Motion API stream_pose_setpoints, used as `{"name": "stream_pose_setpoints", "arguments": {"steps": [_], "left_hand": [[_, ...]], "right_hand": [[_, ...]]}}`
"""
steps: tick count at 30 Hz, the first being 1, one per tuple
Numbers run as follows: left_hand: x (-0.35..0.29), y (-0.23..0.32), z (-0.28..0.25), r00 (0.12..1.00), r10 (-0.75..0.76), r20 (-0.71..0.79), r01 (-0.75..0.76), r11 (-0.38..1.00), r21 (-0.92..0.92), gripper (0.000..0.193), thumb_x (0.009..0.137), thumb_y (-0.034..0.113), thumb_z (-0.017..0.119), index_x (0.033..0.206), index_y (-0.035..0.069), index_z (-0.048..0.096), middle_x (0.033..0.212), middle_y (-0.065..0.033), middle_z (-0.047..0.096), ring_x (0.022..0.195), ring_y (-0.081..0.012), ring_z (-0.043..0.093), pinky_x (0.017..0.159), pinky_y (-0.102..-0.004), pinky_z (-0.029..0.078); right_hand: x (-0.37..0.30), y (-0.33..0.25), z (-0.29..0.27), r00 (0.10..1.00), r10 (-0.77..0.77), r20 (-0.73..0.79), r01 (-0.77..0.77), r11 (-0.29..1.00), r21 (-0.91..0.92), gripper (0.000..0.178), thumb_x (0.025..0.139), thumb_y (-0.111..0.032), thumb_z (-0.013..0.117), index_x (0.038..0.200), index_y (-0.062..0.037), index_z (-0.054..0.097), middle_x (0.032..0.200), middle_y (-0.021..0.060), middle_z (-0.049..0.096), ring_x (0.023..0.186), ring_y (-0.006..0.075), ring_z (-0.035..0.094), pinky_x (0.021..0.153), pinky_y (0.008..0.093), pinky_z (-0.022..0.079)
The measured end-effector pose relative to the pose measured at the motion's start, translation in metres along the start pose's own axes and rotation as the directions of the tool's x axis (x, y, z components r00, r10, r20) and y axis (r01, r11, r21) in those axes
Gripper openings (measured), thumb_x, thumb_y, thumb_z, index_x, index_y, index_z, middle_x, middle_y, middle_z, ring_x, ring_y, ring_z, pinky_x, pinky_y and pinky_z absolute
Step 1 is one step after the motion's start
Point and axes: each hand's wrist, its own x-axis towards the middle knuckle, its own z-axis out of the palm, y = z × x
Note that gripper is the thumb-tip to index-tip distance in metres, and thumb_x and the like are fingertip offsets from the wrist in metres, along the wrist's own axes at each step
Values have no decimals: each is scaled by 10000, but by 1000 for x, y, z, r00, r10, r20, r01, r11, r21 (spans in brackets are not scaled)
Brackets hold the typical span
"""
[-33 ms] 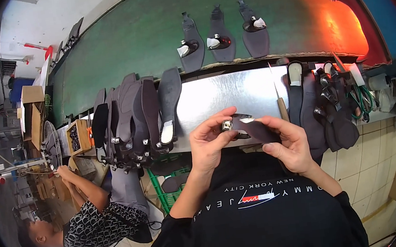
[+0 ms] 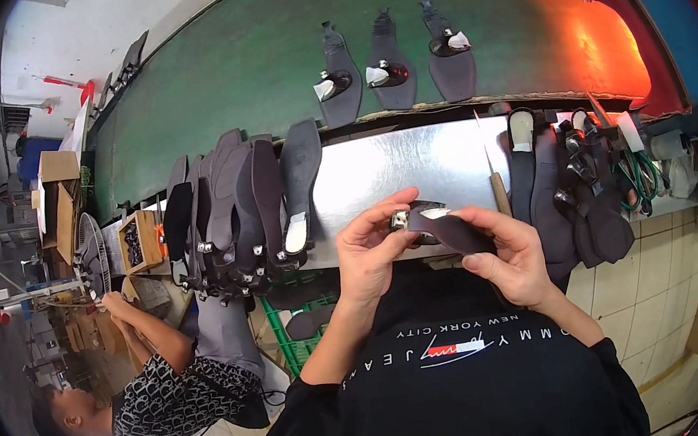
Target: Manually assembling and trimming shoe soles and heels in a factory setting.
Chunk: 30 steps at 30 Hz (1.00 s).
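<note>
Above the near edge of a shiny metal work surface [image 2: 398,161], I hold a dark sandal [image 2: 459,236] in both hands. My left hand [image 2: 368,254] pinches its strap end, where a small metal ornament shows by the fingertips. My right hand [image 2: 512,255] grips the sole at the other end, thumb below and fingers on top. A white patch shows on the sandal beside my right fingertips. Just right of the hands, an awl-like pointed tool with a wooden handle [image 2: 499,194] lies on the metal.
Three dark sandals [image 2: 388,63] lie in a row on the green bench [image 2: 220,69]. Piles of dark soles and sandals [image 2: 263,185] flank the metal surface, left and right [image 2: 546,195]. Below left is a green crate [image 2: 280,333]. Another person [image 2: 170,385] works at the left, near a fan [image 2: 92,256].
The sandal has turned slightly between my fingers, and the light gap under its strap end is now less visible. Both hands stay in nearly the same place.
</note>
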Motion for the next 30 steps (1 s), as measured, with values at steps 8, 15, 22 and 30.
{"name": "stream_pose_setpoints", "arguments": {"steps": [8, 15, 22, 30], "left_hand": [[0, -1, -5, 999, -13, 49, 15, 999, -51, 304, 774, -83, 625, 1066, 1, 611, 1240, -214, 545, 984, -177, 607, 763, -283, 537], [3, 1, -4, 993, -17, 113, 31, 992, -122, 309, 763, -65, 644, 1065, -10, 605, 1226, -225, 548, 1010, -197, 599, 822, -304, 530], [3, 0, -1, 993, -28, 112, 45, 987, -157, 305, 756, -58, 657, 1055, -10, 615, 1223, -230, 548, 1010, -209, 602, 818, -299, 534], [4, 0, -2, 992, -28, 122, 48, 986, -157, 312, 746, -73, 661, 1050, -11, 625, 1221, -227, 543, 1012, -211, 605, 762, -302, 578]], "right_hand": [[2, -17, -5, 969, -246, -25, 202, 845, -495, 396, 753, 53, 626, 1145, 27, 584, 1015, 139, 620, 900, 208, 606, 792, 273, 469], [2, -21, 0, 959, -273, 69, 264, 786, -560, 409, 734, 72, 610, 1138, 10, 598, 964, 145, 610, 828, 243, 606, 741, 290, 479], [3, -16, 0, 960, -269, 80, 268, 793, -546, 412, 730, 69, 619, 1136, 5, 600, 972, 143, 612, 833, 238, 609, 736, 290, 483], [2, -16, 1, 967, -244, 70, 244, 816, -524, 418, 731, 62, 620, 1144, 2, 598, 972, 137, 614, 833, 227, 608, 736, 286, 481]]}}
